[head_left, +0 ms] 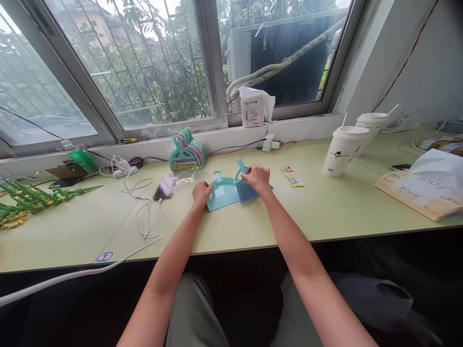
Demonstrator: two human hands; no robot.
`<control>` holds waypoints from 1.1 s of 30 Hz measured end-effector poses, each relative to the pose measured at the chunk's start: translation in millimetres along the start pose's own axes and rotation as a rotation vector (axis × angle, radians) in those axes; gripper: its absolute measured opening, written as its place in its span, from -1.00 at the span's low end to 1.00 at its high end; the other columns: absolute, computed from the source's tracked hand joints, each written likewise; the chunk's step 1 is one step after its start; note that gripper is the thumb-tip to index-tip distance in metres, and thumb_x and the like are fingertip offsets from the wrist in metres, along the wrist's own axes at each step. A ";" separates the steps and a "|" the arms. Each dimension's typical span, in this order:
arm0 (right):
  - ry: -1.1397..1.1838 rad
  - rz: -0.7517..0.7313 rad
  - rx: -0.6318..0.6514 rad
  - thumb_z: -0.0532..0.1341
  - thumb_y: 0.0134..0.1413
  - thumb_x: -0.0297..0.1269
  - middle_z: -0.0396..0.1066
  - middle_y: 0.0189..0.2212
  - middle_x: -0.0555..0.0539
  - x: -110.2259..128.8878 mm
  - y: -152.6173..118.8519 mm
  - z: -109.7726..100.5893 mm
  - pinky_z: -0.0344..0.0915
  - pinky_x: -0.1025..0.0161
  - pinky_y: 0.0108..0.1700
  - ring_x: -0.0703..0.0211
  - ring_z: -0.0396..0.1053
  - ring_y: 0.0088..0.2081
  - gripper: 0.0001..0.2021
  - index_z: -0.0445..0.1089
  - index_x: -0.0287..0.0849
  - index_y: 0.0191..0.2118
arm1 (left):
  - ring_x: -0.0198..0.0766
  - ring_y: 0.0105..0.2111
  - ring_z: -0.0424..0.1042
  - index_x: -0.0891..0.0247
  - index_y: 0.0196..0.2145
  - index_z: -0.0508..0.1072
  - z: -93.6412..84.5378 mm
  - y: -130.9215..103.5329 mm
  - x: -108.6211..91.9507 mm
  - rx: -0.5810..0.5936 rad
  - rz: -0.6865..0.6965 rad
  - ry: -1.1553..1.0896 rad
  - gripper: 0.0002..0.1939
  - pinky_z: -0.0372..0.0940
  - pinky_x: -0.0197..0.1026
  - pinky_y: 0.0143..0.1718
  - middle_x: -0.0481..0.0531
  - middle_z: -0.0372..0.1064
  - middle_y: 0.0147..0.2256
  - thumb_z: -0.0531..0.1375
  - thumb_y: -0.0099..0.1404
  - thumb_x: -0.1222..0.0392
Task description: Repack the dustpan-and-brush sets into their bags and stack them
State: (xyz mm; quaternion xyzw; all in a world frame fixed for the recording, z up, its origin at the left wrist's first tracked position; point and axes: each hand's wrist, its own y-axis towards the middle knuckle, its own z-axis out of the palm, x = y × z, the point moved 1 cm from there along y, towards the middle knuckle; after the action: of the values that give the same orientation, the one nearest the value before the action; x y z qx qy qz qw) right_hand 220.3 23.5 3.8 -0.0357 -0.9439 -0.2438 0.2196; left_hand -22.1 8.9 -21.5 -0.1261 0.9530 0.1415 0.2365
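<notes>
A teal dustpan [222, 194] lies on the pale green table [231, 231], its short handle pointing toward the window. My left hand [202, 193] grips the dustpan's left edge, fingers closed. My right hand [258, 178] is closed on a small teal brush [246, 192] with blue-grey bristles, which touches or overlaps the dustpan's right side. The brush handle sticks out beyond my fingers. To the right lies a yellow and pink label card [292, 177]. Behind, a row of dustpan sets [186, 152] in teal, pink and white stands near the wall.
Two white cups [340, 153] with straws and a tissue pack [423, 185] are at the right. White cables [147, 217], a pixelated item [166, 187] and clear plastic [187, 179] lie left of my hands. Green plants [32, 200] are far left. A wrapped box [254, 110] sits on the sill.
</notes>
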 end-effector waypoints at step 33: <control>0.113 -0.288 0.546 0.29 -0.09 -0.02 0.50 -0.18 0.06 21.8 -17.8 2.0 0.22 0.32 -0.24 0.17 0.39 -0.13 -0.79 0.48 0.00 -0.36 | -0.05 -0.04 0.25 0.18 -0.07 0.36 -12.5 -20.0 -21.5 -0.080 0.958 0.176 -0.66 0.19 -0.05 -0.06 0.13 0.29 -0.08 0.18 0.16 0.28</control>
State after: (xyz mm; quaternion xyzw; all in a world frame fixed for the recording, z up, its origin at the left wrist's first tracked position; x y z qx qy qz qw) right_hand 196.8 8.0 3.7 0.1724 -0.9561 -0.0113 0.2366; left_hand -2.7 -10.0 -4.7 0.3064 0.9139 0.2600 0.0585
